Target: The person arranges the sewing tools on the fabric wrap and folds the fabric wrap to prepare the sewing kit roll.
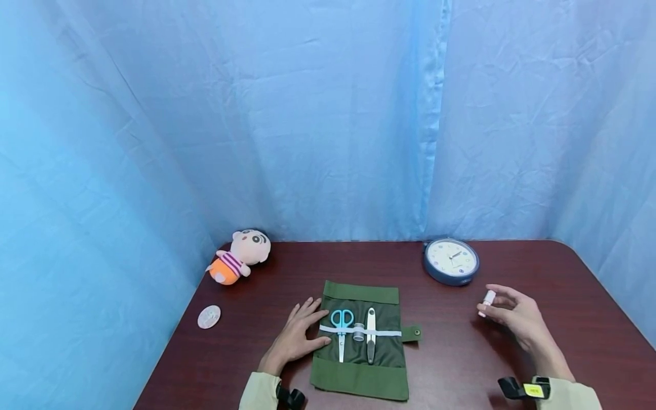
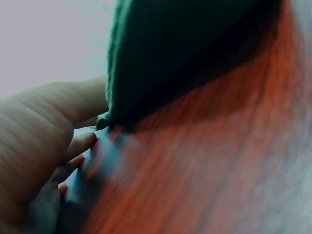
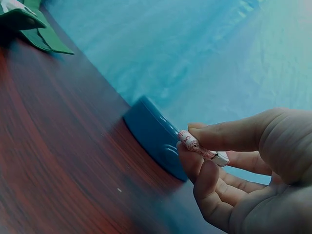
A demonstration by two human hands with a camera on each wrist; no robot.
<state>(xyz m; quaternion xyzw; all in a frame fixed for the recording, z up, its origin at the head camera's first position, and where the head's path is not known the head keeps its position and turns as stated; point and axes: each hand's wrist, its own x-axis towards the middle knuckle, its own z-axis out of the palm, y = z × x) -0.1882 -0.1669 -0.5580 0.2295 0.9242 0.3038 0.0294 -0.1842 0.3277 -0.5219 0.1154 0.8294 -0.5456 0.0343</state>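
A green fabric roll-up pouch (image 1: 359, 380) lies unfolded on the table. Under its white elastic strap (image 1: 388, 333) sit blue-handled scissors (image 1: 341, 348), a small spool (image 1: 359, 335) and a slim white-and-grey tool (image 1: 371, 341). My left hand (image 1: 296, 340) rests at the pouch's left edge, fingers spread; in the left wrist view the thumb touches the fabric edge (image 2: 113, 73). To the right, above the table, my right hand (image 1: 517, 319) pinches a small rolled tape measure (image 3: 189, 139), white with red markings, between thumb and fingertips.
A round blue clock (image 1: 451, 262) stands at the back right, beyond my right hand. At the back left lies a plush doll (image 1: 238, 257), with a round whitish disc (image 1: 209, 317) nearer me. Blue curtains (image 1: 328, 125) hang behind the table. A snap tab (image 1: 411, 333) sticks out from the pouch's right side.
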